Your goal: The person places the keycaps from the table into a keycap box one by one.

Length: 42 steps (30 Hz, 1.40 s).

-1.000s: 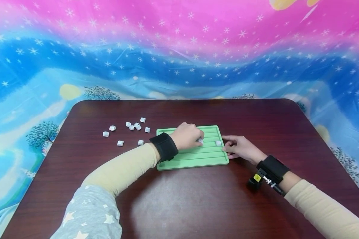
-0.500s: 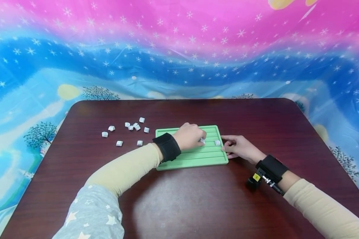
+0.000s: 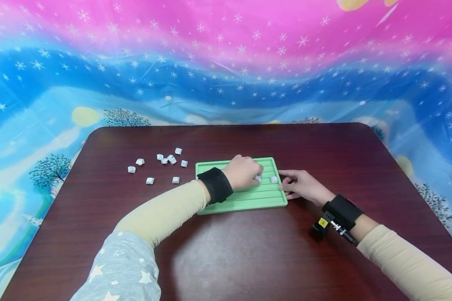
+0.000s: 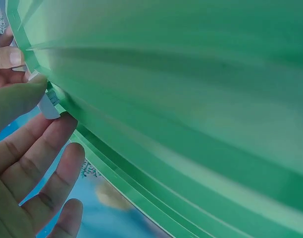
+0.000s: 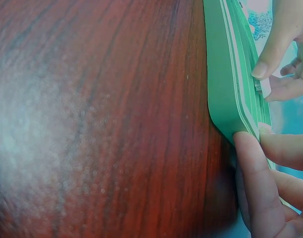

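A green grooved tray [image 3: 245, 203] lies on the table, its long sides running left to right. Over its middle, my left hand [image 3: 242, 172] pinches a small white keycap [image 4: 48, 105] between thumb and index finger, low at one of the grooves; the other fingers are spread in the left wrist view. A second white keycap [image 3: 273, 179] sits in a groove near the tray's right end. My right hand [image 3: 305, 185] holds the tray's right edge, thumb and fingers at the rim, as the right wrist view shows from the side.
Several loose white keycaps [image 3: 172, 160] are scattered on the dark red wooden table [image 3: 241, 255], left of the tray. A patterned cloth [image 3: 226, 62] hangs behind the table. Each wrist wears a black band [image 3: 215, 185].
My left hand has slid a little to the right along the tray with the keycap, nearer the one at the right end. My right hand stays at the tray's edge.
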Motion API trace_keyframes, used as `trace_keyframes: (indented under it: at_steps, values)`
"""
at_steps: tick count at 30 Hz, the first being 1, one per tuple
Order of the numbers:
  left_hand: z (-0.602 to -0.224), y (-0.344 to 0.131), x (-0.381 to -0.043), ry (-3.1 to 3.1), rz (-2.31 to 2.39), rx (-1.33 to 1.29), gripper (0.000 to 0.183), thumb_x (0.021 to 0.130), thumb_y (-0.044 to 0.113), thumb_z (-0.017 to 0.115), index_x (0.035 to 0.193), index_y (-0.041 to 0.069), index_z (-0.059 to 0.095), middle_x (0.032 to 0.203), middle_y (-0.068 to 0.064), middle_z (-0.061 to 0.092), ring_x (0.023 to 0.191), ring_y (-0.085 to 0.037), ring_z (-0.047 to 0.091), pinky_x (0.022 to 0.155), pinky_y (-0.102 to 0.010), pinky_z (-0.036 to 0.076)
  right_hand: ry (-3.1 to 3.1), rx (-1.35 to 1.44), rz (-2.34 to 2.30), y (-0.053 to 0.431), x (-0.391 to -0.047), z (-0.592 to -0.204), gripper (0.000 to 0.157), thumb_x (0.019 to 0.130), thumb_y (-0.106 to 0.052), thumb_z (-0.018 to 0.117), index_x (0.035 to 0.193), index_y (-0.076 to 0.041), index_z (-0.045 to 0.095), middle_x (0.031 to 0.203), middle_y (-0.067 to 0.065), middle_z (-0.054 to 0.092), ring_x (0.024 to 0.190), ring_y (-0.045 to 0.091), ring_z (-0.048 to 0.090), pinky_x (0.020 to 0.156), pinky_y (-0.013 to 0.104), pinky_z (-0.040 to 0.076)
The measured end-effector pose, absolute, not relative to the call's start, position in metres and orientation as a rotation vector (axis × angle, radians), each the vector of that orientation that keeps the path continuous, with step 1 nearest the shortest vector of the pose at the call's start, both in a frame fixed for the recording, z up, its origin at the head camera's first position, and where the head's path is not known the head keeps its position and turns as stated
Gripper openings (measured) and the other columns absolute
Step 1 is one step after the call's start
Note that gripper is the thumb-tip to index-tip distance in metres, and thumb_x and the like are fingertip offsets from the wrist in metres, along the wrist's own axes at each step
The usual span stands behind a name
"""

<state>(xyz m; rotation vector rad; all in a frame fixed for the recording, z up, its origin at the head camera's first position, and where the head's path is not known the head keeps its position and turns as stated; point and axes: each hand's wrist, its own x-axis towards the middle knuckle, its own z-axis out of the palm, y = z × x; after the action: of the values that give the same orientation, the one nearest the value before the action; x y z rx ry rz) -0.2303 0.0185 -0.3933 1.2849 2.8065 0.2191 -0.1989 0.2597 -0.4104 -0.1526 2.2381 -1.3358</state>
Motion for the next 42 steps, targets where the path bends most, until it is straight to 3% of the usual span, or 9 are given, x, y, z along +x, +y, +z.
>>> trace_keyframes:
  at_steps: [23,42]
  values:
    - [-0.391,0.039,-0.232,2.796,0.167,1.254,0.009,0.098,0.026,0.069,0.095,0.018,0.072,0.082,0.009,0.062,0.073,-0.01,0.054,0.064,-0.029,0.032,2.211,-0.167,-1.343,0.262,-0.2,-0.41,0.065,0.102,-0.003,0.062,0.158,0.005,0.029,0.103,0.018,0.058,0.088,0.021,0.068,0.078,0.034,0.06]
    - [-0.396,0.05,-0.235,2.795,0.166,1.214,0.016,0.096,0.027,0.071,0.082,0.021,0.066,0.07,0.01,0.049,0.066,-0.01,0.044,0.063,-0.03,0.026,2.204,-0.177,-1.356,0.264,-0.199,-0.413,0.065,0.102,-0.004,0.062,0.158,0.004,0.029,0.102,0.017,0.056,0.088,0.02,0.068,0.079,0.034,0.059]
